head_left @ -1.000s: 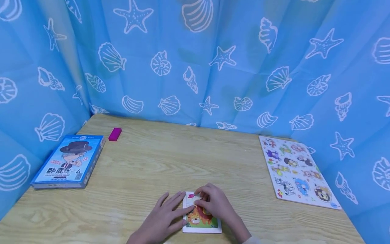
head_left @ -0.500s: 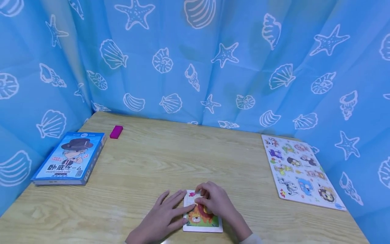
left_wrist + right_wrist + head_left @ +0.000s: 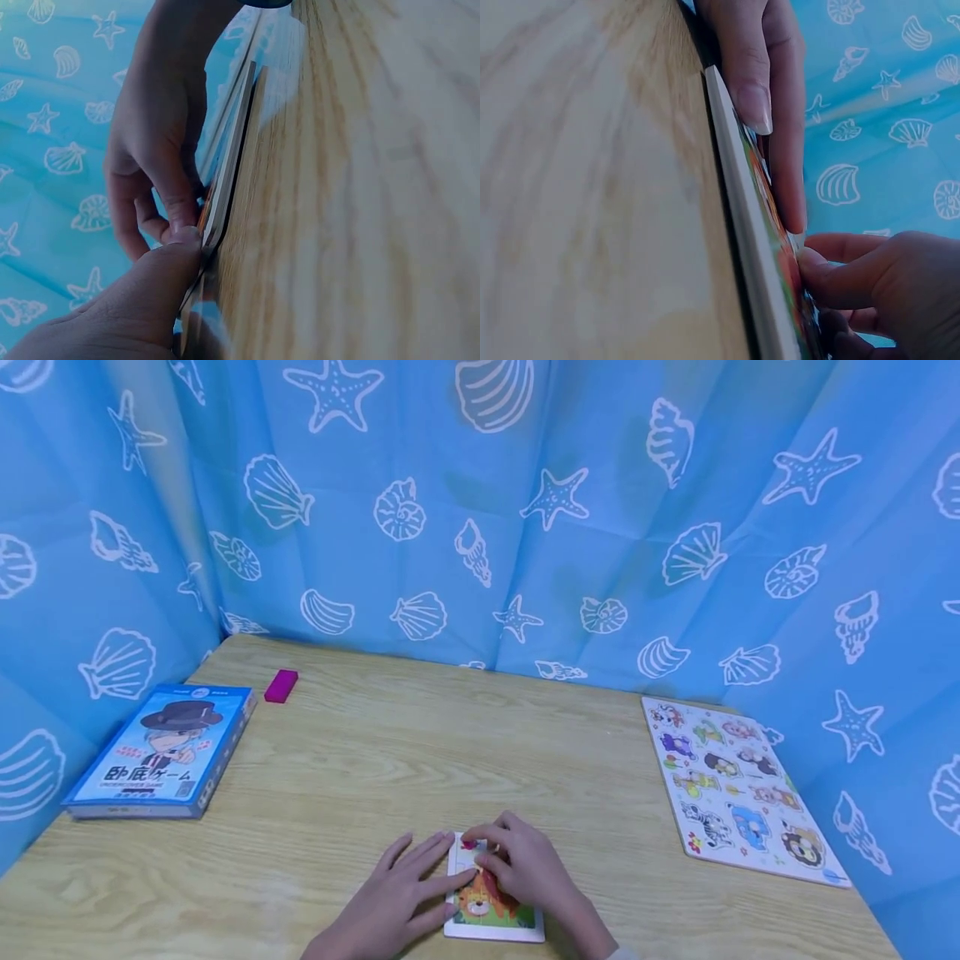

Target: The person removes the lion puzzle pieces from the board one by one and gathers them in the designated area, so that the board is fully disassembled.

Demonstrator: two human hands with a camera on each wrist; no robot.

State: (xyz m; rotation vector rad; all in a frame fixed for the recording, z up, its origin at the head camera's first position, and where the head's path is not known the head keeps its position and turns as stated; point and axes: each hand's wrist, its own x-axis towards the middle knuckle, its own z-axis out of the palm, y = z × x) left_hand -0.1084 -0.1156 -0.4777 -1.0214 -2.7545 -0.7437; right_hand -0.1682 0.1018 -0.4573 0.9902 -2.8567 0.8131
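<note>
A small jigsaw puzzle with a white border and an orange lion picture lies flat near the table's front edge. My left hand rests along its left side, fingers spread and mostly straight, with index finger and thumb reaching onto the puzzle. Over the upper right part, my right hand has its fingers curled and its thumb and index finger close together on a puzzle piece, mostly hidden by the fingers. In the right wrist view, the right thumb meets the left index fingertip at the picture surface.
A blue game box lies at the table's left, with a magenta block behind it. At the right is a white animal puzzle board. A blue shell-patterned curtain surrounds the wooden table.
My right index finger has moved slightly up and left, onto the pink printed figure. The left hand stays on the puzzle's left side. The head view has shifted a little.
</note>
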